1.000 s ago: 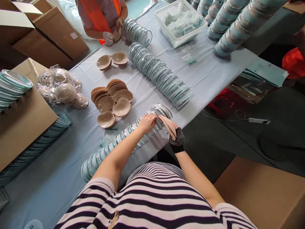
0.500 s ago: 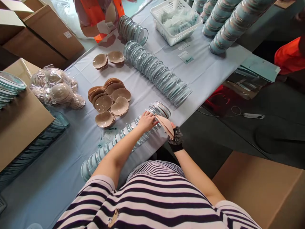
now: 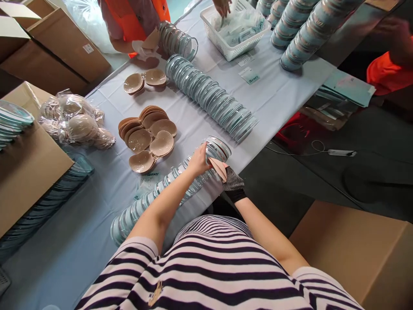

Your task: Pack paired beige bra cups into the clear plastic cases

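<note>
My left hand [image 3: 198, 161] is bare, its fingers stretched upward against the near row of clear plastic cases [image 3: 161, 188]. Its thumb side is at the edge of a beige stick-on bra cup [image 3: 218, 168]. My right hand [image 3: 233, 181], in a dark dotted fingerless glove, is closed on that cup, which is folded and tilted at the row's far end. Whether the cup touches the end case [image 3: 219, 146] I cannot tell. Left of the row lie stacked beige bras [image 3: 161, 144] with shiny inner faces.
A second row of clear cases [image 3: 209, 97] runs across the table. Farther back stand a white basket [image 3: 226, 49] of packets and tall case stacks [image 3: 305, 45]. Bagged bras [image 3: 82, 125] and a cardboard box [image 3: 32, 168] are leftward. A co-worker's hand [image 3: 222, 6] reaches over the basket.
My right hand has moved slightly left with the bra cup, toward the case row. My left fingers have turned upward. A co-worker's hand has come in over the basket.
</note>
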The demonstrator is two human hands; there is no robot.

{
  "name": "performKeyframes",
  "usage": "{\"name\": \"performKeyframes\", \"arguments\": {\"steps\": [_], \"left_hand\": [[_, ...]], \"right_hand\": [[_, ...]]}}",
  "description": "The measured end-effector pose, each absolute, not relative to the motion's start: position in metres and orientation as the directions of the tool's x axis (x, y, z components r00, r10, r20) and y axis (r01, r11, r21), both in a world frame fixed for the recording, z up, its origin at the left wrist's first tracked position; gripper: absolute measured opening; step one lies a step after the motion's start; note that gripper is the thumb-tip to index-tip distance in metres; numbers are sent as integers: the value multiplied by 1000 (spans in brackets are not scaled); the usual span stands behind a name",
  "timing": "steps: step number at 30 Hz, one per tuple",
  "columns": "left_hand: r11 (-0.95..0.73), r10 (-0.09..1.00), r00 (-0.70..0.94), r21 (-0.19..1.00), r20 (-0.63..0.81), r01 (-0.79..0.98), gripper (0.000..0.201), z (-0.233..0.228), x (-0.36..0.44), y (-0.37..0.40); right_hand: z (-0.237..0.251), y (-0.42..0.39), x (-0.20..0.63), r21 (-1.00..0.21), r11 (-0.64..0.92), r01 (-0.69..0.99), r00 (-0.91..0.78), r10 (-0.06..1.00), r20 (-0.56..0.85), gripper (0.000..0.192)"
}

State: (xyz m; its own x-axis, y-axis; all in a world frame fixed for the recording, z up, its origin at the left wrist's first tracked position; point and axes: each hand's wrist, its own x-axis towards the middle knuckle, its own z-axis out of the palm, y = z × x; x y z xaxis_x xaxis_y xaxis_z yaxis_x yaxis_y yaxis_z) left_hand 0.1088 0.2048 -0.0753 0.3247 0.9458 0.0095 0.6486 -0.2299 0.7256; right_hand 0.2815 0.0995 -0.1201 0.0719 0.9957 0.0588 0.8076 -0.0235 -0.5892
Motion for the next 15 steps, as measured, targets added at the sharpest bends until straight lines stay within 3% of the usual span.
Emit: {"name": "performKeyframes", "arguments": {"steps": [6, 15], "left_hand": [[-156, 934, 356, 848, -42, 507, 101, -71, 105, 214], [-211, 909, 410, 765, -75, 608, 109, -73, 106, 206]], "right_hand": [[-100, 136, 271, -513, -113, 851, 67, 992, -106, 41], [-107, 135, 265, -639, -241, 730, 199, 970, -139, 32]]}}
